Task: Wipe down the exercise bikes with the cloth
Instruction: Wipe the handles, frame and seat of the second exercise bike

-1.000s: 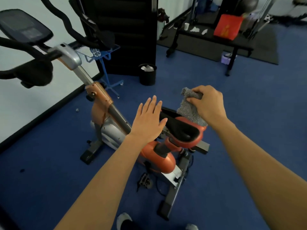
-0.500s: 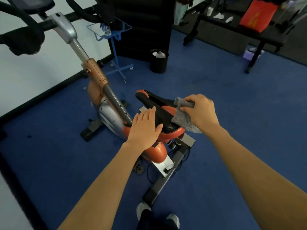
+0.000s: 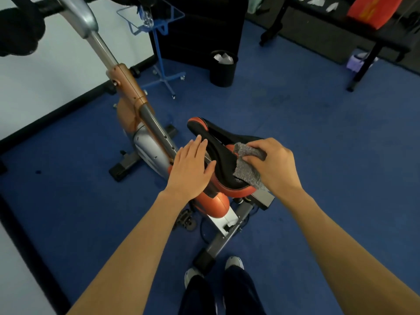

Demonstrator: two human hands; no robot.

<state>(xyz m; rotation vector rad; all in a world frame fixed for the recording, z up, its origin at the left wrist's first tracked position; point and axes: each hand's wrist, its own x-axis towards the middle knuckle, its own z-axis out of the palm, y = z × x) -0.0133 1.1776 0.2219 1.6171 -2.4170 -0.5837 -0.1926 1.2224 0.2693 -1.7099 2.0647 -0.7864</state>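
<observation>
An orange and grey exercise bike stands on the blue floor in front of me. Its black saddle with an orange rim points away from me to the upper left. My right hand grips a folded grey cloth and holds it down on the right rear of the saddle. My left hand lies flat with straight fingers against the saddle's left side. The handlebars are mostly cut off at the top left.
A black waste bin with paper stands beyond the bike. A blue wire stand is by the white wall at the left. A black bench with a red bag sits at the back right. My shoes are by the bike's rear foot.
The view tilted down and drew closer to the bike. My right hand brought the cloth down from above the saddle onto its rear. My left hand settled on the saddle's left side.
</observation>
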